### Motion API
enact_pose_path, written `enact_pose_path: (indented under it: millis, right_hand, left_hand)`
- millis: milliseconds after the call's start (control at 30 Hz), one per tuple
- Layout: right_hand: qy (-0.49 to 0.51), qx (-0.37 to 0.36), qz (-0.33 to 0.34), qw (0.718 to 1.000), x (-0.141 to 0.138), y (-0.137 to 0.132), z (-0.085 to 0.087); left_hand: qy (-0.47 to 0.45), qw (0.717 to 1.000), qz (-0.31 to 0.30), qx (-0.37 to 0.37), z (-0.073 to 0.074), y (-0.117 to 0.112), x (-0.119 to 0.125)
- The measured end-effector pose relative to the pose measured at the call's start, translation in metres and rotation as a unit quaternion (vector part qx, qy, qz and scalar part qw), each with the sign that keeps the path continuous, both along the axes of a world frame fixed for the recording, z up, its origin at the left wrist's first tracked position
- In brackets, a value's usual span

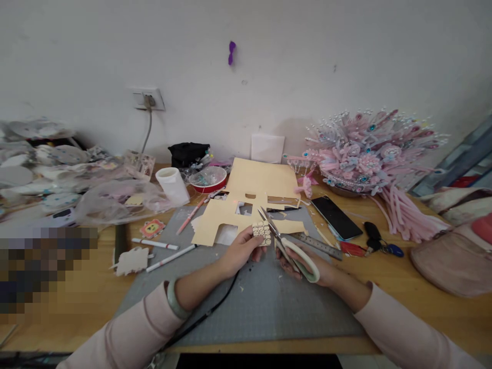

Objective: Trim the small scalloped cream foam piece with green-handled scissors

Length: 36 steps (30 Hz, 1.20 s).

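the left hand (242, 249) pinches a small patterned card piece (262, 233), while the right hand (307, 266) holds scissors (286, 246) with blades parted at the piece's edge. just beyond both hands lies cut tan cardstock (249, 200) on a grey cutting mat (261, 302) covering the worktop (384, 302).

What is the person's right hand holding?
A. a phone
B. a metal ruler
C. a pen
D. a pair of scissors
D: the right hand grips the scissors, blades open towards the small patterned card piece pinched in the left hand.
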State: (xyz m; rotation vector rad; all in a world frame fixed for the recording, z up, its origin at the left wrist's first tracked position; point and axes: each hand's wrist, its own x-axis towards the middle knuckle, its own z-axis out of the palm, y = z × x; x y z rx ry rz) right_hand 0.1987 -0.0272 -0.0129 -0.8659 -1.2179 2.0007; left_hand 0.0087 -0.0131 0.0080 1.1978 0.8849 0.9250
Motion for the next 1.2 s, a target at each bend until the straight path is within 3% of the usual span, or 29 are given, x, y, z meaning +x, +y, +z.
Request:
enact_pose_path:
  millis: [467, 800, 1200]
  right_hand:
    - [-0.016, -0.026, -0.021, 0.999, -0.0015, -0.0002, -0.0006]
    - [0.054, -0.040, -0.015, 0.998, 0.0031, -0.0002, 0.0058]
    - [0.058, -0.055, -0.002, 0.997, 0.0038, 0.0005, 0.0073]
  left_hand:
    - [-0.038, 0.999, 0.011, -0.013, -0.0018, 0.0016, -0.0011]
    - [-0.044, 0.999, 0.020, -0.006, -0.0003, 0.0019, -0.0036]
    - [-0.041, 0.998, 0.036, -0.009, 0.0004, 0.0009, -0.0032]
